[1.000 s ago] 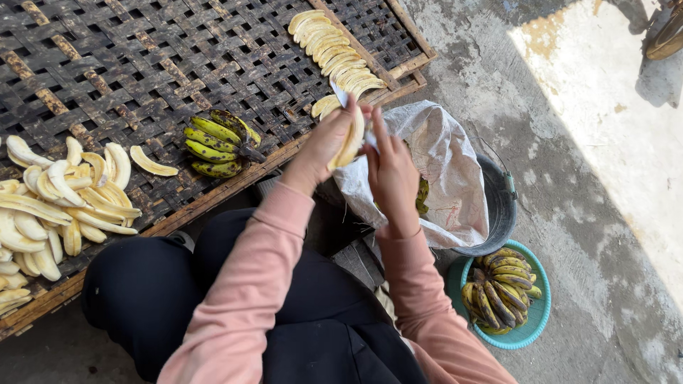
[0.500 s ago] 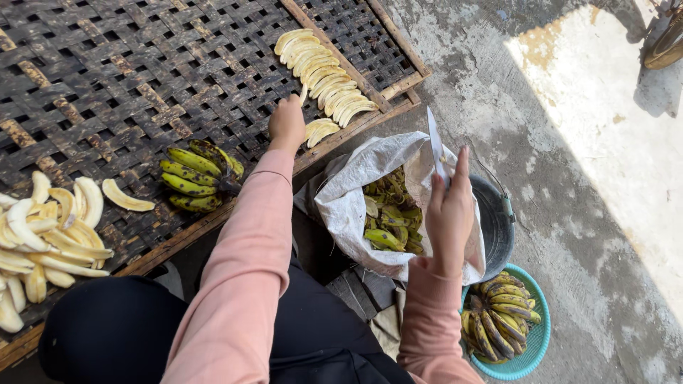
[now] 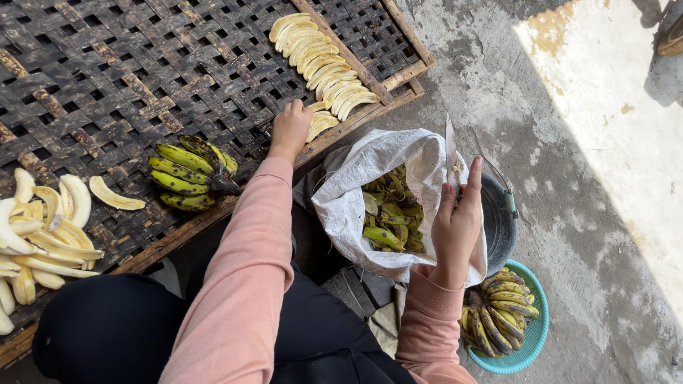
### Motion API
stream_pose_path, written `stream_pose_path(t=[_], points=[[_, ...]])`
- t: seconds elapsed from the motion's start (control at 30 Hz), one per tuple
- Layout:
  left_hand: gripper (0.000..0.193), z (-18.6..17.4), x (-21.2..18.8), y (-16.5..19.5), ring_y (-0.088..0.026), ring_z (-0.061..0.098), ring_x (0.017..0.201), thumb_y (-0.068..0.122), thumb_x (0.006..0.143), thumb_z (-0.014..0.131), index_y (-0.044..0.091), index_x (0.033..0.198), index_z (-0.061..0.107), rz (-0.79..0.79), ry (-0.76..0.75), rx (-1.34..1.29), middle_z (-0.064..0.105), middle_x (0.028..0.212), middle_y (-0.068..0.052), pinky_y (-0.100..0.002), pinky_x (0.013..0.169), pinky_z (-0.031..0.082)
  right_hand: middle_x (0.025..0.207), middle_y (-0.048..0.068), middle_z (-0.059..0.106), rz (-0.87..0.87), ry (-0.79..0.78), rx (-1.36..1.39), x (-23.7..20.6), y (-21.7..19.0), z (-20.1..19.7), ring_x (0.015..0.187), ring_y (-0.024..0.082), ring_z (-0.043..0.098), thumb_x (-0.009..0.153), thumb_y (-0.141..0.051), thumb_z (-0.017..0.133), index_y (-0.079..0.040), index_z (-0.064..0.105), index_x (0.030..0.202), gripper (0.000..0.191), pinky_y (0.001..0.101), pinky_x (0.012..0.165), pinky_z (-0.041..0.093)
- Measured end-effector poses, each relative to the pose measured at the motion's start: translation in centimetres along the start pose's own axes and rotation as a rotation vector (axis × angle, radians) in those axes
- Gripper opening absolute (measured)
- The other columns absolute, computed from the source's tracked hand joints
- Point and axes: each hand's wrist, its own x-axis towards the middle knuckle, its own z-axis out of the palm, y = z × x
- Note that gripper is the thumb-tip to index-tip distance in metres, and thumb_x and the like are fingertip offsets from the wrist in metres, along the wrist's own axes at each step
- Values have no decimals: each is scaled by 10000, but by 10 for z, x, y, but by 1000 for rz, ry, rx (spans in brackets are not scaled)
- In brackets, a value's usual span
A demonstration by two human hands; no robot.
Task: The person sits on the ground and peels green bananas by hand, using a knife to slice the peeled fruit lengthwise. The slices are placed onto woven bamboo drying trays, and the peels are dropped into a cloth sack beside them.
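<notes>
The right hand (image 3: pixel 455 231) grips a knife (image 3: pixel 451 153) with the blade standing upright, just above the open sack (image 3: pixel 356 192). This is the main danger, I think: the tip points up toward the face and the sleeve of the left arm, so a quick move across the body could cut skin or slit the sack. The left hand (image 3: pixel 290 128) rests on the woven rack (image 3: pixel 107 71) with the fingers bent down on a banana slice (image 3: pixel 320 124) at the end of the row of slices (image 3: pixel 320 64). I cannot tell whether it pinches the slice or only presses it. The slice lies near the rack's edge and could slip off to the ground.

The sack holds green-yellow peels and leans on a dark bucket (image 3: pixel 501 220), whose inside is hidden. A teal basket (image 3: pixel 530 341) holds unpeeled bananas. On the rack lie a green bunch (image 3: pixel 188 174) and a heap of peeled bananas (image 3: pixel 43 227).
</notes>
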Motion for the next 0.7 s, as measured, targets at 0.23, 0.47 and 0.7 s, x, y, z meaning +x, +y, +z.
stream_pose_path(t=[0.23, 0.47, 0.7], points=[[73, -44, 40, -11, -190, 676, 854, 128, 1009, 639, 82, 1018, 695, -941, 317, -861, 702, 1053, -84, -317, 738, 573, 942, 99, 667, -29, 10, 70, -6, 1, -3, 771, 174, 584, 1092, -109, 595, -93, 354, 1638, 597, 301, 715, 493], [121, -10, 69, -5, -176, 748, 782, 144, 908, 726, 55, 985, 694, -1490, 622, -1246, 761, 942, -98, -288, 670, 646, 967, 69, 703, -14, 40, 130, -11, 7, -5, 798, 124, 609, 1085, -99, 582, -78, 375, 1619, 573, 268, 747, 508], [139, 18, 63, 1, -181, 747, 737, 129, 866, 800, 49, 876, 686, -1355, 363, -921, 775, 859, -99, -312, 669, 607, 893, 67, 652, 44, 32, 66, -14, 17, -7, 759, 139, 568, 1076, -112, 609, -79, 419, 1604, 561, 278, 710, 493]])
